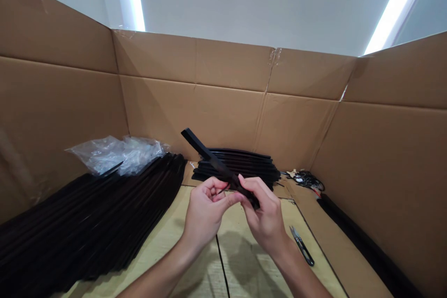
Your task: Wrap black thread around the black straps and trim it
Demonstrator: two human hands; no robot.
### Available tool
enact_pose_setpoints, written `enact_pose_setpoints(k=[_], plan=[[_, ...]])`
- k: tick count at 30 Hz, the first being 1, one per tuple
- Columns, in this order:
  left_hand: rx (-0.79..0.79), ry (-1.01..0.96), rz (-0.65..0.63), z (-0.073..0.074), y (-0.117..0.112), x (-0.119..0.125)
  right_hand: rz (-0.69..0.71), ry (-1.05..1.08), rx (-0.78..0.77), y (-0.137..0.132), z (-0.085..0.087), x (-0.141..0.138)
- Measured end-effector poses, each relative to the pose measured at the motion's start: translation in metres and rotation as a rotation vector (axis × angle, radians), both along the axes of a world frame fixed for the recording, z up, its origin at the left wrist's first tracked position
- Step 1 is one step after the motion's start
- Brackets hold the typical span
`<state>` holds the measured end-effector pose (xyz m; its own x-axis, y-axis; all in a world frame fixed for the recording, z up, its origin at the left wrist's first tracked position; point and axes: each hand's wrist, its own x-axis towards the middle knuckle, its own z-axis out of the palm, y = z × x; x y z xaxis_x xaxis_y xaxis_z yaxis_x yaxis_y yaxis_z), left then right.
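A long, flat black strip point(206, 152) slants up and to the left in front of me; its material I cannot make out. My right hand point(264, 212) is closed around its lower end, thumb on top. My left hand point(206, 209) is closed beside it, the thumb reaching to the strip's underside. Between the left fingers a thin black cord point(224, 188) sticks out, its far end hidden near the strip. Thread snips point(302, 246) lie on the light wooden board point(251, 265), right of my right forearm.
A wide pile of black strips point(115, 223) lies at left, with clear plastic bags point(120, 153) on top. Another stack of black strips point(240, 163) sits at the back. Tangled black cords point(307, 179) and a long black piece point(363, 242) lie at right. Cardboard walls point(226, 111) surround everything.
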<state>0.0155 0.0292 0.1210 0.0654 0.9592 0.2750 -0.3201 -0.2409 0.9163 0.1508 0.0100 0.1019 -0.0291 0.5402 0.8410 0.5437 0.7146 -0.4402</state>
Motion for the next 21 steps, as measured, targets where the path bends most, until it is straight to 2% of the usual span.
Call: enact_pose_setpoints(k=[5,11,16,21], plan=[[-0.014,-0.033,0.043,0.003,0.001,-0.002,0.126,0.006,-0.115,-0.003,-0.002,-0.001],[0.037,-0.013,-0.013,0.012,-0.003,-0.008,0.322,0.067,-0.225,-0.009,0.008,0.006],[0.06,0.016,-0.081,0.015,-0.006,-0.013,0.283,0.1,-0.34,-0.016,0.015,0.012],[0.077,-0.001,-0.192,0.007,-0.003,-0.015,0.278,0.102,-0.38,-0.021,0.018,0.012]])
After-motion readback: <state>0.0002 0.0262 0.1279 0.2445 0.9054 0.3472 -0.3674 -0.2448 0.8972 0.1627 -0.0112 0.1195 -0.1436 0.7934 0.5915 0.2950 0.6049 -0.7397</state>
